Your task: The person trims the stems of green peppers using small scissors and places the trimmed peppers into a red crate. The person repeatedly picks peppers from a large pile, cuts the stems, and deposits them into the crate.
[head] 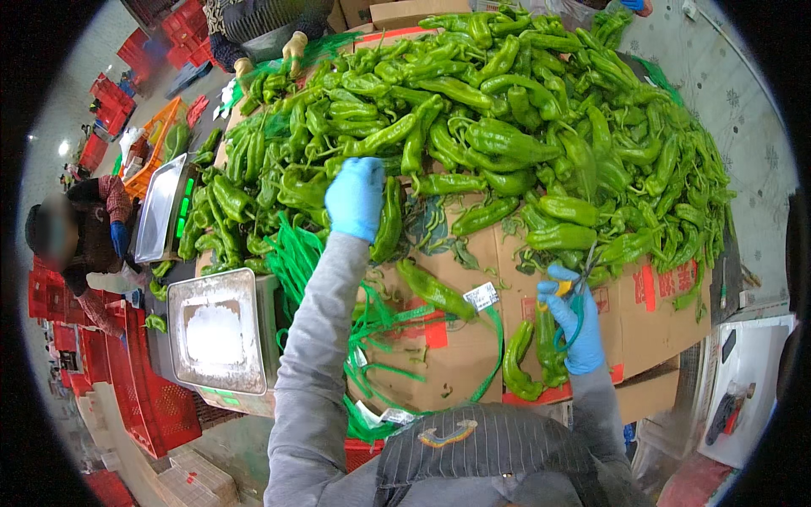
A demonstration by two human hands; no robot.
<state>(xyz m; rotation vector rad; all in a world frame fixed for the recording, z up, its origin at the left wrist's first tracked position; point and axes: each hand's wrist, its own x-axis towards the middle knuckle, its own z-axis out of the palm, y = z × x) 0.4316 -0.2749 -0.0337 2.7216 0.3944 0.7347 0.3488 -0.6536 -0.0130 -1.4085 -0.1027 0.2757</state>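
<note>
My left hand [355,199], in a blue glove, is curled over the near edge of a large heap of green peppers [507,139]. A long green pepper [389,218] lies against its right side; whether the fingers hold anything is hidden. My right hand [580,326], also gloved in blue, holds scissors [577,310] with teal and yellow handles, blades pointing up at the heap's edge. Below and beside it are two peppers, one of them curved [521,361]. A single pepper [436,289] rests on the cardboard [469,355] between my hands, touching a white printed tag [481,296].
Green mesh bags [298,250] with tags lie by my left forearm. Two metal-topped scales [214,329] stand to the left, near red crates [149,386]. A co-worker's gloved hands [294,51] are at the far left of the heap; another person [82,234] is at the left.
</note>
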